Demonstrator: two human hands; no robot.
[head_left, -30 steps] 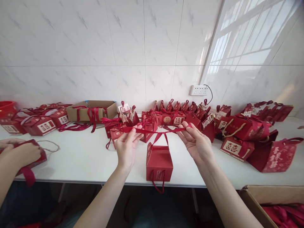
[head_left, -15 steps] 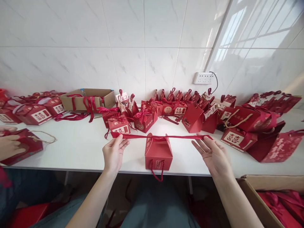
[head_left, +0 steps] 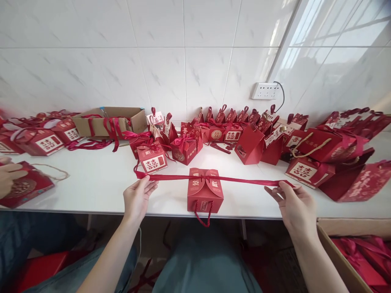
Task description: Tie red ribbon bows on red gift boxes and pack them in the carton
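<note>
Head camera: left hand [head_left: 136, 201] and right hand [head_left: 297, 209] each pinch one end of a taut crimson satin ribbon [head_left: 172, 177] across a red cardboard box [head_left: 198, 199] at the front of the white tabletop [head_left: 91, 187]. Cinching seems in hand; the next move likely needs even tension.

Looks to me like a packing workshop: gift boxes [head_left: 205, 194] crowd the tabletop [head_left: 97, 175], ribbons [head_left: 113, 129] spill from a carton [head_left: 139, 121], a co-worker [head_left: 10, 177] sits alongside.
</note>
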